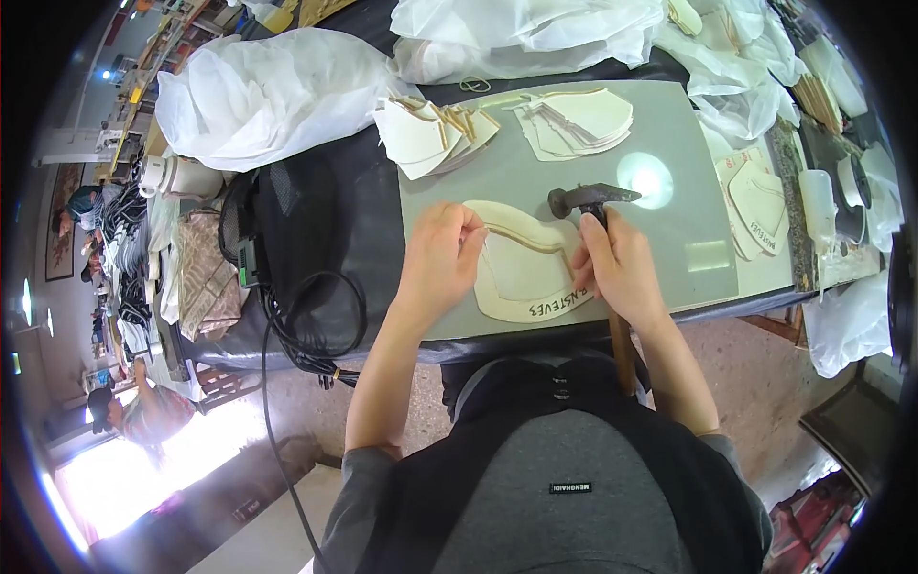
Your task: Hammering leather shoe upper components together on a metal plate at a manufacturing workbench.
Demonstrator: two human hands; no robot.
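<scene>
A cream, curved cut-out piece (pixel 496 285) with a folded strip along its inner edge lies on the grey-green board (pixel 684 230). Dark writing runs along its near edge. My left hand (pixel 442 256) pinches the piece at its left side, thumb and fingertips together. In my right hand (pixel 620 263) is a hammer (pixel 595 197), its dark metal head above the knuckles and its wooden handle pointing down toward my body. The fingertips of that hand rest by the right end of the piece, and whether they also grip it I cannot tell.
Two stacks of cream cut pieces (pixel 416 139) (pixel 579 124) lie at the board's far side. More patterned pieces (pixel 755 206) are on the right. White plastic bags (pixel 277 96) line the back. A black cable (pixel 359 316) coils at the left. A person (pixel 148 411) is in the left background.
</scene>
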